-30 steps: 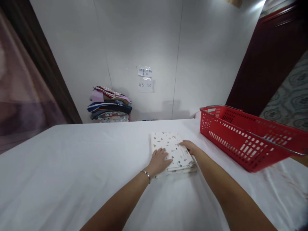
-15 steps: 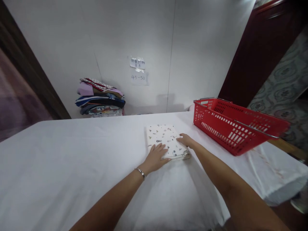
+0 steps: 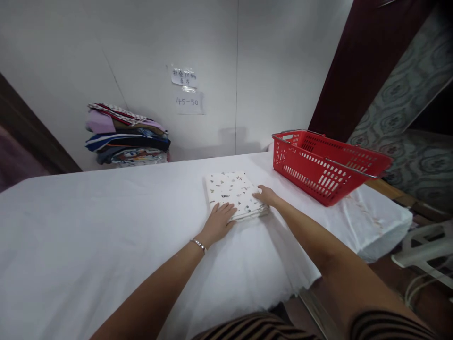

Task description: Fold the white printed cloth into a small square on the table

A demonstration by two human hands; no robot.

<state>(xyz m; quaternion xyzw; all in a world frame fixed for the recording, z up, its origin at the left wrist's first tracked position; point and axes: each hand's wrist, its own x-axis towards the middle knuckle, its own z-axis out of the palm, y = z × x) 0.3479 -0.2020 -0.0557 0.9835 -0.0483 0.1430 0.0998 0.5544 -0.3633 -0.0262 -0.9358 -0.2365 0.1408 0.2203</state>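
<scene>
A folded white cloth (image 3: 231, 189) with small scattered prints lies on the white-covered table in front of me. My left hand (image 3: 220, 222) rests flat over its near left corner, fingers spread. At the cloth's right edge is my right hand (image 3: 267, 195), its thumb on the top layer and its other fingers along the side, partly hidden. Several layers show along the cloth's near edge.
A red plastic basket (image 3: 318, 177) with metal handles stands on the table (image 3: 106, 226) at the right. Against the wall at back left is a stack of folded clothes (image 3: 129, 137). Paper signs (image 3: 189, 102) hang on the wall. A white stool (image 3: 428, 250) stands at lower right.
My view has shifted to the right and down, bringing the stool and a striped garment into sight. Both hands stay at the same parts of the cloth, which looks unchanged.
</scene>
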